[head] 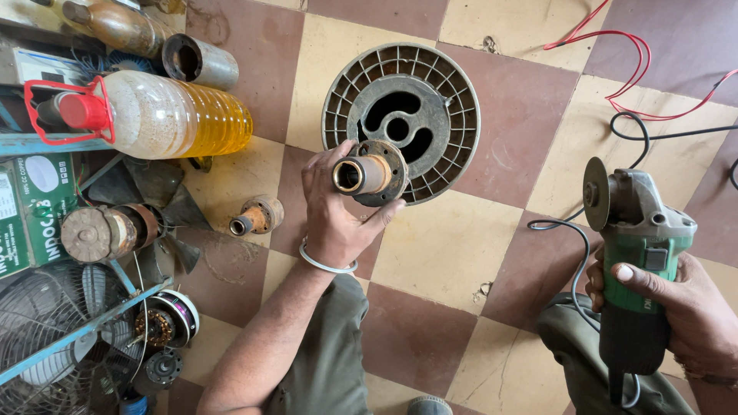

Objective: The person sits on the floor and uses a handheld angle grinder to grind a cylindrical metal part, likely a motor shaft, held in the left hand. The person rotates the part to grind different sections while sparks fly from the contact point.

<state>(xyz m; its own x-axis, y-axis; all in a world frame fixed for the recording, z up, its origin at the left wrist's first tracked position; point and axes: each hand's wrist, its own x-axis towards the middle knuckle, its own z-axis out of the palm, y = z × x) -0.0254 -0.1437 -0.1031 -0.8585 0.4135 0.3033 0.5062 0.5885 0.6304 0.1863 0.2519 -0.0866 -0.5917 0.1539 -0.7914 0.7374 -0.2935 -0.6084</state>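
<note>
The right hand (696,315) wraps its fingers tight around the body of a green grinder (634,253), thumb laid across the top, with the disc (593,194) standing on edge at the end farthest from the wrist and a black cable (573,269) looping off beside it. The left hand (334,207), a white bangle (327,263) at its wrist, reaches out over the checked floor (446,246) and pinches a rusty flanged hub (373,173) between thumb and curled fingers, the hub's brass-coloured bore turned sideways. Directly beyond the hub, just behind it, a round ribbed housing (401,123) lies flat on the floor; the hub overlaps its near edge in this view. Left of the hub, apart from it, a second small flanged bush (257,217) rests on the floor, and farther left sits a dusty motor with fan blades (115,230). Nearer than that, at the lower left, lie a wire fan guard (54,346) and a small wound coil (173,319). Beyond the bush, a plastic bottle of yellow oil (165,115) with a red cap lies on its side, a short metal tube (198,61) behind it. Far right of the housing, red wires (623,61) trail across the tiles.
</note>
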